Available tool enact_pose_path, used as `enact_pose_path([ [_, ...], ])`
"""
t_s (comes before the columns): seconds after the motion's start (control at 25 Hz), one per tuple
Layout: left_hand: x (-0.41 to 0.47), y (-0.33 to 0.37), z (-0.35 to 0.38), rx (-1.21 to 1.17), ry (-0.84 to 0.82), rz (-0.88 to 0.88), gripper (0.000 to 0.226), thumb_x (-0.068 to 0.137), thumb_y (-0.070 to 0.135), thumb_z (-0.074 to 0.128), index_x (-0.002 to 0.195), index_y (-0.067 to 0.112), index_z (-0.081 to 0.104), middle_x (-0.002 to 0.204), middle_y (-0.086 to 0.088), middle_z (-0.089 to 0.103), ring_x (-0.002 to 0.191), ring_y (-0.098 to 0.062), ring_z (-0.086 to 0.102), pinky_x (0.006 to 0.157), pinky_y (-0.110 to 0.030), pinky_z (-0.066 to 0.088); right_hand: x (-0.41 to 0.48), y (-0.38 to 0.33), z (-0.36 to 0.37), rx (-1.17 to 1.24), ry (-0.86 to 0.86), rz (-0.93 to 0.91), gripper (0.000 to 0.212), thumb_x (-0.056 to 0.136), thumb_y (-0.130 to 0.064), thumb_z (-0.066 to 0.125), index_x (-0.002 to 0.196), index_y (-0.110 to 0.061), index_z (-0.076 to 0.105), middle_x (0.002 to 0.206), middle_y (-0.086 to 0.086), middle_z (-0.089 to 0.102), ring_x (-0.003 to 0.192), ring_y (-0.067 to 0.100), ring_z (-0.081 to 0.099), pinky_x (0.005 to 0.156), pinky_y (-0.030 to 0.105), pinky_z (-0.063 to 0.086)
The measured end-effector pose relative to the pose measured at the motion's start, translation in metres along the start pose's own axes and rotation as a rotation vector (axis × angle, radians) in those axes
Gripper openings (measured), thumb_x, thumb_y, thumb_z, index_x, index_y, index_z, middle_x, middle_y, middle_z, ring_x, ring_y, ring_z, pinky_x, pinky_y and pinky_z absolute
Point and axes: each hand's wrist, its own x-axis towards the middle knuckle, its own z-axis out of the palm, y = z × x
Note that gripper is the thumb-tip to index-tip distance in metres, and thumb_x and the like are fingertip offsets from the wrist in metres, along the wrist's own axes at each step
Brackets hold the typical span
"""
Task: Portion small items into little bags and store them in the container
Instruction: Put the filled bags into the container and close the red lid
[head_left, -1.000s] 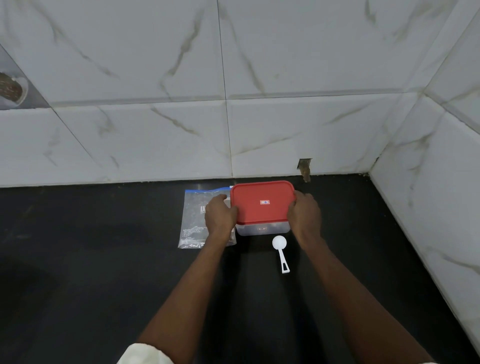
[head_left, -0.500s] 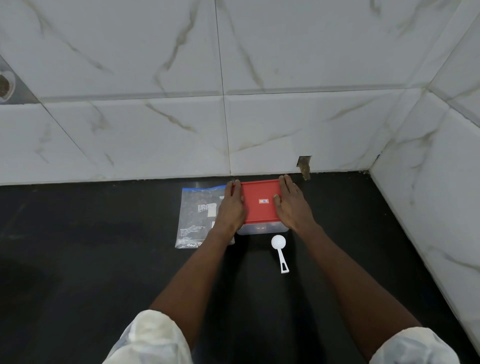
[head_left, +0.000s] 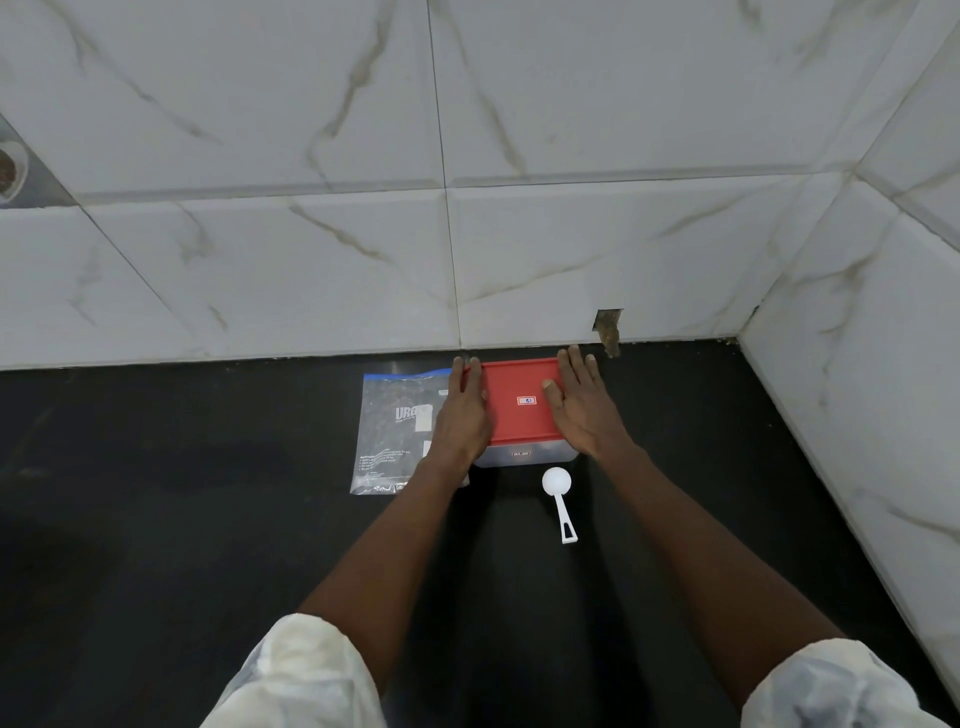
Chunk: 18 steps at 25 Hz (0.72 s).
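**Inspector:** Report the position of the container (head_left: 524, 456).

**Operator:** It stands on the black counter (head_left: 156, 519), close to the tiled wall (head_left: 311, 260). The red lid (head_left: 514, 426) sits on top of the clear body.

**Inspector:** Report the hands.

**Operator:** The left hand (head_left: 465, 415) lies flat along the lid's left edge, fingers straight and pointing at the wall. The right hand (head_left: 579, 410) lies flat over the lid's right part, fingers also straight. The two hands are apart, with a strip of bare lid between them. Neither hand grips anything.

**Inspector:** Difference from one second ago?

**Operator:** At that time both hands clasped the lid's short sides, with the fingers curled over its edges. Half a second ago they were already flat on top, and that posture is unchanged. The container has not shifted. Both white sleeves (head_left: 301, 670) now show at the bottom of the view.

**Inspector:** Other items?

**Operator:** A clear zip bag (head_left: 395, 431) lies flat to the left of the container, partly under the left wrist. A white scoop (head_left: 558, 488) lies just in front of the container, handle pointing towards the person. Both are where they were.
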Motion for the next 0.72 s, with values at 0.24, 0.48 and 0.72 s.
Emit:
enact_pose_path([
  [0.24, -0.036, 0.0, -0.012, -0.249, 0.208, -0.065, 0.055, 0.109, 0.031, 0.032, 0.16, 0.015, 0.017, 0.167, -0.009, 0.011, 0.151, -0.025, 0.024, 0.116, -0.036, 0.027, -0.063, -0.007, 0.0, 0.187, 0.485, 0.037, 0.022, 0.094, -0.019, 0.054, 0.113, -0.01, 0.058, 0.116, 0.009, 0.054, 0.108, 0.024, 0.054, 0.088, 0.033, 0.045],
  [0.48, -0.12, -0.048, 0.01, -0.142, 0.415, -0.116, 0.028, 0.094, -0.007, 0.053, 0.116, -0.001, 0.068, 0.119, -0.015, 0.065, 0.111, -0.03, 0.063, 0.096, -0.017, 0.036, -0.146, 0.009, 0.061, 0.024, 0.265, 0.258, 0.017, 0.089, -0.019, 0.06, 0.075, -0.009, 0.064, 0.079, 0.007, 0.059, 0.075, 0.029, 0.06, 0.058, 0.032, 0.036],
  [0.72, -0.157, -0.063, 0.033, -0.076, 0.274, -0.099, 0.028, 0.089, -0.009, 0.058, 0.111, -0.003, 0.072, 0.114, -0.012, 0.068, 0.105, -0.027, 0.066, 0.093, -0.008, 0.032, -0.134, -0.004, 0.069, -0.185, 0.108, 0.251, 0.021, 0.096, -0.025, 0.052, 0.099, -0.008, 0.064, 0.101, 0.009, 0.063, 0.093, 0.027, 0.063, 0.072, 0.034, 0.046],
])
